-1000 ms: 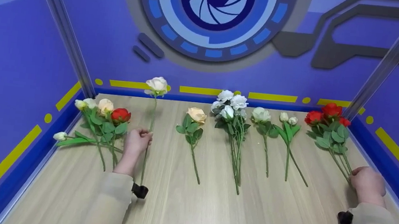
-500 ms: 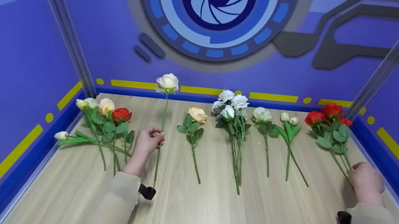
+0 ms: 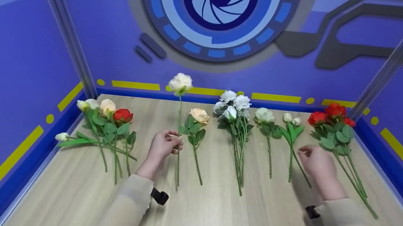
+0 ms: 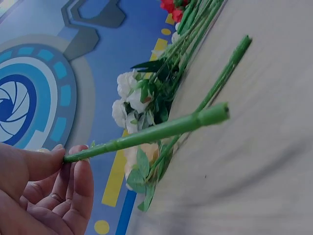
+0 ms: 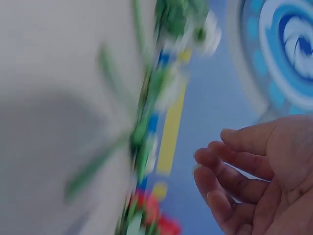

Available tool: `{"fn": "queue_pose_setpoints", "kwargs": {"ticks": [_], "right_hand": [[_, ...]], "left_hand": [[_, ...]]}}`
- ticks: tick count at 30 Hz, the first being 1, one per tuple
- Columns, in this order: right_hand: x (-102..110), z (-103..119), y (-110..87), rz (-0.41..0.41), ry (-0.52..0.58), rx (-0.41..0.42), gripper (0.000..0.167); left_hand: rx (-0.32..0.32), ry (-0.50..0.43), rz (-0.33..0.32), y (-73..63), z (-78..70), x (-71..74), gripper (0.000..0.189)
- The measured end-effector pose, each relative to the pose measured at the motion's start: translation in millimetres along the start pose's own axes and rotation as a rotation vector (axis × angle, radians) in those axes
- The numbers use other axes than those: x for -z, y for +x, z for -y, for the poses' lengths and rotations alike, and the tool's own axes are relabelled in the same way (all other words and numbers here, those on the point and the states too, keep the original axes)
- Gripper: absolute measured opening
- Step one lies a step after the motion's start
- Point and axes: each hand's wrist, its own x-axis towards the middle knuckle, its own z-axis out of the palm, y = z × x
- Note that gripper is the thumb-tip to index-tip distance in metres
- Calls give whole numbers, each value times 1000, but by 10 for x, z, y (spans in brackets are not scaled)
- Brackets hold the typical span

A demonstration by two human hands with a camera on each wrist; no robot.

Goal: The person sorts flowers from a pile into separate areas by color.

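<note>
Cream rose (image 3: 180, 84) is in L hand (image 3: 164, 145) – thumb + fingers pinch its stem abt midway, bloom at the far end, cut end toward the person. It's held just L of a peach rose (image 3: 199, 115) lying on the wood-grain table (image 3: 205, 222). R hand (image 3: 316, 165) hovers btwn two white tulips (image 3: 291, 120) & red roses (image 3: 333, 113), fingers loosely bent, thumb apart. White rose bunch (image 3: 237, 107) mid-table, pale green rose (image 3: 264, 116) next to it. Far L: mixed cluster w/ red rose (image 3: 122, 116). Blue-purple wall (image 3: 205, 79) behind – yellow dashes, aperture graphic.
</note>
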Motion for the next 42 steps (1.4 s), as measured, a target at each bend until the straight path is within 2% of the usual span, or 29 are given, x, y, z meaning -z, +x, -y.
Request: {"fn": "queue_pose_setpoints", "kwargs": {"ticks": [7,12,19,23,27,30,34,39,42], "right_hand": [[-438,692,-101,83,190,122,17],[-700,1100,-216,226,379,144,16],[-1075,1485,-319,400,574,240,25],[-1252,1659,-349,440,624,246,26],[-1342,1756,-352,443,672,216,20],[-1370,1789,-333,451,680,200,16],[-1391,1804,-259,437,663,189,15],[-1432,1794,-147,373,619,148,12],[-1476,1783,-100,342,566,108,9]], "left_hand": [[-6,-21,61,-47,-29,-210,21],[1,-53,105,-71,-51,-359,19],[25,-124,160,-101,-57,-554,20],[25,-166,176,-100,-79,-642,19],[31,-162,165,-88,-76,-667,20],[39,-146,162,-73,-52,-634,24],[35,-64,129,-37,-14,-508,31],[24,99,-21,56,65,-209,27],[14,266,-119,97,107,32,23]]}}
